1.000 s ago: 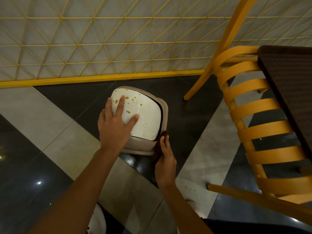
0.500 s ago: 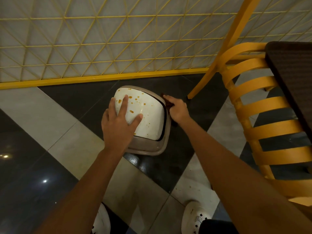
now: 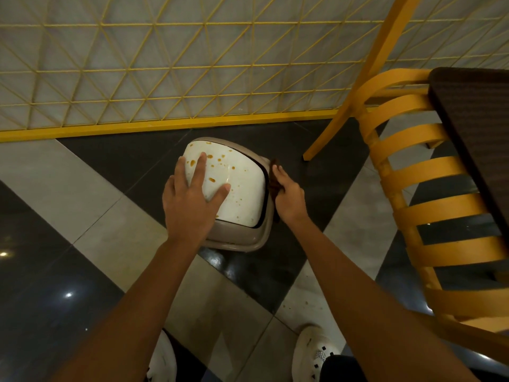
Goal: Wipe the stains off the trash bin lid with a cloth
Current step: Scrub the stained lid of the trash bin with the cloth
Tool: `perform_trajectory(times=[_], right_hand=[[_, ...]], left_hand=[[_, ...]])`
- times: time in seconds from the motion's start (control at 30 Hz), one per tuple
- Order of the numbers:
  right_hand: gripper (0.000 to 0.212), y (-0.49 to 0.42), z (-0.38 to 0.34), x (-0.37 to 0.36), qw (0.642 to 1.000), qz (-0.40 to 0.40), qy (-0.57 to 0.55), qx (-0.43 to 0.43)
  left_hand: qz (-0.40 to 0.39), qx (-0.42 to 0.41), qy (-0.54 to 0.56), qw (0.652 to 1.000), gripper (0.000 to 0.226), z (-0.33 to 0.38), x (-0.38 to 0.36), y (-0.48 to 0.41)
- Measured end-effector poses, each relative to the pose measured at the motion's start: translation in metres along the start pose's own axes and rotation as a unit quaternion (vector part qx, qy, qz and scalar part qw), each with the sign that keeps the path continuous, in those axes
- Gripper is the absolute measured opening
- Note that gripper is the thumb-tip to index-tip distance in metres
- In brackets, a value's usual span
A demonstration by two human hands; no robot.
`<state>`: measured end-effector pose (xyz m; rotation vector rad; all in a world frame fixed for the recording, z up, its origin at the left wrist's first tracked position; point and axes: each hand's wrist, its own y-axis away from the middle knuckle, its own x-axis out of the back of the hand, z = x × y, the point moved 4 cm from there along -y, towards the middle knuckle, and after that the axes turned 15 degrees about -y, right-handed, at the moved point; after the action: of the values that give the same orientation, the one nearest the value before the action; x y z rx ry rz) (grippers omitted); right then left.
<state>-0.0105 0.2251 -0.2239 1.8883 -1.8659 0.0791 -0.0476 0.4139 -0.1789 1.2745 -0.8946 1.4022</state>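
Note:
A small beige trash bin (image 3: 237,241) stands on the tiled floor below me. Its white domed lid (image 3: 242,188) carries several orange-brown stains, mostly on the far left part. My left hand (image 3: 192,199) rests flat on the near left of the lid with the fingers spread. My right hand (image 3: 287,197) grips a dark brown cloth (image 3: 273,180) and holds it against the bin's right rim, beside the lid's edge. Most of the cloth is hidden under that hand.
A yellow slatted chair (image 3: 429,194) stands close on the right, one leg (image 3: 327,139) near the bin. A dark table top (image 3: 476,128) lies over it. A yellow mesh fence (image 3: 165,78) runs behind the bin. My white shoes (image 3: 314,351) are below.
My right hand with the cloth moved from the bin's near front edge round to its right side, then slid a little back along that rim. My left hand stayed on the lid.

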Motion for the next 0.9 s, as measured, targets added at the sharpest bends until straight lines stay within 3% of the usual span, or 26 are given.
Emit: perform_trajectory(times=[0.3, 0.43, 0.67, 0.8, 0.9], right_hand=[[0.060, 0.066, 0.014, -0.019, 0.999, 0.044, -0.009, -0.002], [0.065, 0.045, 0.004, -0.015, 0.998, 0.062, -0.010, -0.030], [0.054, -0.005, -0.020, -0.008, 0.998, 0.045, 0.030, -0.025], [0.049, -0.015, -0.032, -0.007, 0.998, 0.025, 0.057, 0.005], [0.046, -0.017, -0.064, -0.014, 0.996, -0.016, 0.041, 0.076]], left_hand=[[0.016, -0.006, -0.004, 1.000, 0.074, 0.000, 0.000, 0.000], [0.009, -0.006, -0.003, 1.000, 0.074, 0.000, -0.001, -0.001], [0.014, -0.008, -0.006, 1.000, 0.077, -0.002, -0.003, -0.002], [0.013, -0.010, -0.010, 1.000, 0.079, -0.001, -0.003, -0.002], [0.024, -0.009, -0.017, 1.000, 0.082, -0.002, -0.004, -0.001]])
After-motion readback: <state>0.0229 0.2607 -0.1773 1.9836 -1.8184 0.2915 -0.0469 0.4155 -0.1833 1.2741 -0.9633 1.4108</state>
